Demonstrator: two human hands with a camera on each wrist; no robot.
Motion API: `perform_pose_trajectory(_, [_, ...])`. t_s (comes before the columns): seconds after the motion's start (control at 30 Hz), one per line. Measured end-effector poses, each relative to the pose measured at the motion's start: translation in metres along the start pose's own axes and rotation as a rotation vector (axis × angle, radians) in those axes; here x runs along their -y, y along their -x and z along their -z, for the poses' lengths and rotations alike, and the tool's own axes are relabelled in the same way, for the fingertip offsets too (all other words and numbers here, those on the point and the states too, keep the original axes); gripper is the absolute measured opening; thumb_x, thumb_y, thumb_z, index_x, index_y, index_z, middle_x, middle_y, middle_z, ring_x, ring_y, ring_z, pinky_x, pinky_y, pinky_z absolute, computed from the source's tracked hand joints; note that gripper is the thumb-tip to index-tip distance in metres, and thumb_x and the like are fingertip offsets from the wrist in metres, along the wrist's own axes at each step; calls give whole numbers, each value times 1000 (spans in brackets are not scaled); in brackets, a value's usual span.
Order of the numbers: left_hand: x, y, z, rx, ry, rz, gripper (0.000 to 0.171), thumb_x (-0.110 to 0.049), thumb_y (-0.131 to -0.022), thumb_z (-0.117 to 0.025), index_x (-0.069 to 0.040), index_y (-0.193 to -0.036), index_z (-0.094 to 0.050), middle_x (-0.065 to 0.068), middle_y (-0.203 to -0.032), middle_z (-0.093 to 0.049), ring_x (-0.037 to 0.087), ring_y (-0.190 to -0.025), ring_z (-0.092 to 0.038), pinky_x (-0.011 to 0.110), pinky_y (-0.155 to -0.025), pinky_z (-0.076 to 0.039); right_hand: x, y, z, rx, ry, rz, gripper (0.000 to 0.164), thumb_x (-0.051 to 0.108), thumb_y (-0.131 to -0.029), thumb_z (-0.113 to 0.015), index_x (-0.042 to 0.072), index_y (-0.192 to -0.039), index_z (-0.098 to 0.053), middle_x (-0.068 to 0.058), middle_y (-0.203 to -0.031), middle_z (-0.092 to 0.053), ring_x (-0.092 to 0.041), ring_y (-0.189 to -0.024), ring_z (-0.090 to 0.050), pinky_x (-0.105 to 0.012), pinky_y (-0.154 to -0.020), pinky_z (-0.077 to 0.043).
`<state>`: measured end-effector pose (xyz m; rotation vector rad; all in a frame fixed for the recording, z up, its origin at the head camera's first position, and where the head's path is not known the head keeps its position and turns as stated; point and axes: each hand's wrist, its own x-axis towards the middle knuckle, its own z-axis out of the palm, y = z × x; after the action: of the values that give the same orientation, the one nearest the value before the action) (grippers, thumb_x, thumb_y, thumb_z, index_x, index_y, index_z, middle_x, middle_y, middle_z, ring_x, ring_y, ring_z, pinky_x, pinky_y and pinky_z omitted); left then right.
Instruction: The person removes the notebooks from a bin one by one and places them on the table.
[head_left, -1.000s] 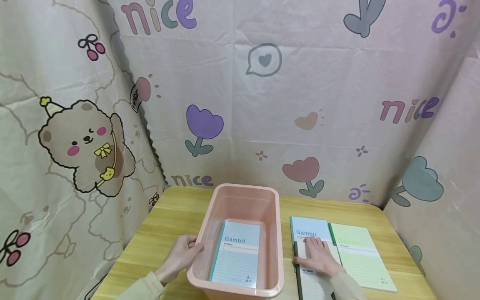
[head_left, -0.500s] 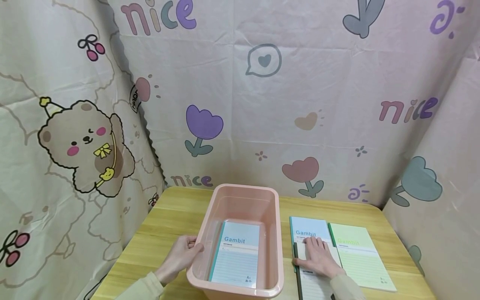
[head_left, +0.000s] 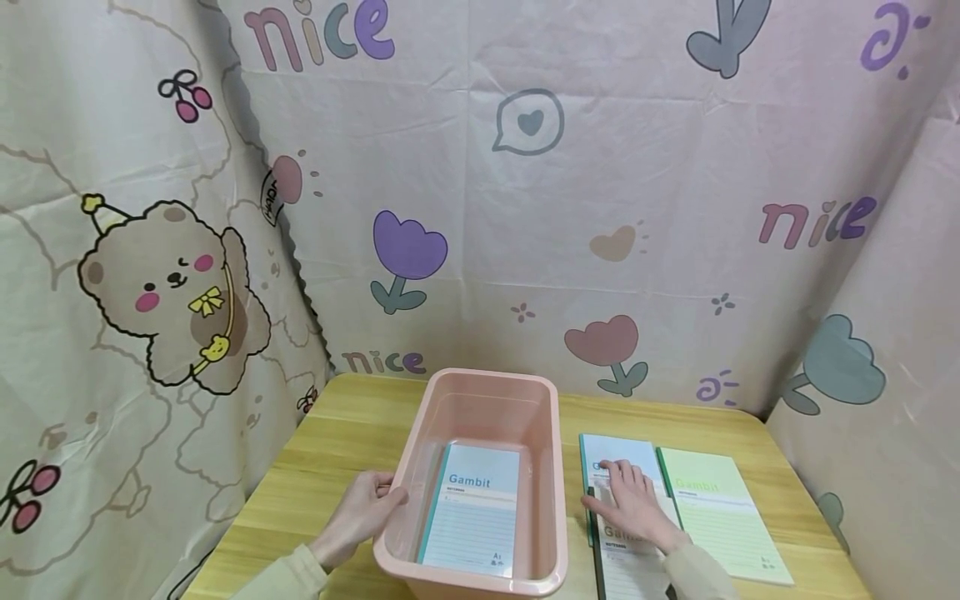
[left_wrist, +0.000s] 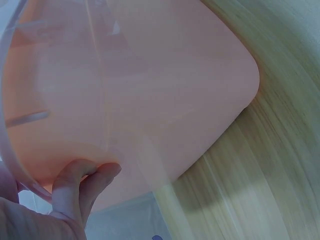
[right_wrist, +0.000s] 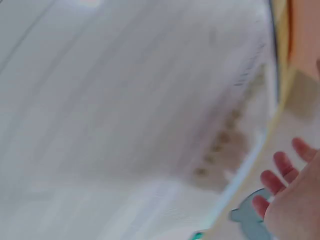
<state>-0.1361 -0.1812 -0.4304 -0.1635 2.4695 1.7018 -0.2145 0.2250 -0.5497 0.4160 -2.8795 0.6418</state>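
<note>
My left hand point(head_left: 363, 510) grips the left rim of a pink plastic bin point(head_left: 559, 475), thumb over the edge; the left wrist view shows its fingers point(left_wrist: 66, 192) against the bin wall point(left_wrist: 175, 90). Inside the bin a blue Gambit notebook point(head_left: 472, 517) lies flat, cover up. My right hand point(head_left: 633, 504) is over a white-grey notebook with a black spine point(head_left: 632, 571), fingers spread and loose, nothing gripped. That notebook overlaps the lower part of another blue notebook point(head_left: 618, 450). In the right wrist view the hand point(right_wrist: 295, 195) appears beside the blurred, close notebook cover point(right_wrist: 100, 110).
A green notebook point(head_left: 727, 521) lies right of the blue one, toward the right side of the wooden table point(head_left: 360, 417). Printed curtains point(head_left: 517, 208) hang behind the table and along both sides.
My right hand has lifted a little off the black-spined notebook and its fingers have loosened, baring more of the printed title. My left hand, the bin and the notebooks stay where they were.
</note>
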Motion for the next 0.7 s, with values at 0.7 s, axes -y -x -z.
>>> perform_pose_trajectory(0.7, [-2, 1, 0, 2, -17, -12, 42, -3, -91, -54, 22, -125, -55, 32, -107, -72, 33, -90, -75, 36, -72, -66, 140, -43, 101, 56, 20, 146, 58, 41, -98, -57, -1, -137, -51, -17, -127, -56, -34, -118, -49, -46, -92, -42])
